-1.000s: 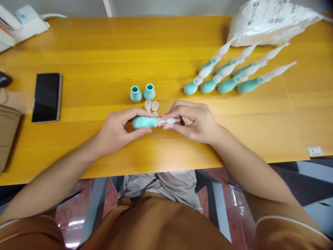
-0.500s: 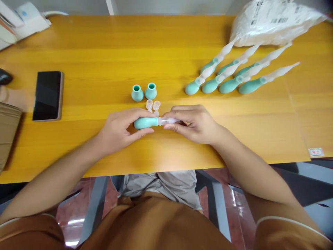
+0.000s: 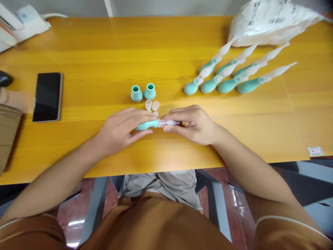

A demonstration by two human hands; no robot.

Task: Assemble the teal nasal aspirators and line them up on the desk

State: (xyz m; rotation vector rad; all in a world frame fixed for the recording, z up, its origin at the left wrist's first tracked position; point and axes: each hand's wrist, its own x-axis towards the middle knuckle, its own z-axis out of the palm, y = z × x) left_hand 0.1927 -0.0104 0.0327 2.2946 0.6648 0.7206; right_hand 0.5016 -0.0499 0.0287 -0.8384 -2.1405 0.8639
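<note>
Fingers and thumb of my left hand (image 3: 117, 130) are closed round a teal squeeze bulb (image 3: 146, 125), held sideways low over the table. My right hand (image 3: 197, 125) pinches the translucent nozzle (image 3: 168, 123) at the bulb's mouth; its tip is partly hidden by the fingers. Bulb and nozzle meet in one line, like a nasal aspirator. Just beyond my left fingers lie small clear plastic connectors (image 3: 155, 105), some partly covered by the hand. Behind them two loose teal bulbs (image 3: 136, 94) stand upright, open mouths up.
Several bulbs with nozzles fitted (image 3: 249, 86) lie in two slanted rows at the right. A clear plastic bag (image 3: 270, 27) sits behind them. On the left are a phone (image 3: 48, 97) and a cardboard box (image 3: 9, 132). The wooden table's front edge runs near my lap.
My left fingers have shifted forward over the bulb, covering more of its top. Bulb and nozzle stay in line, and my right hand has barely moved.
</note>
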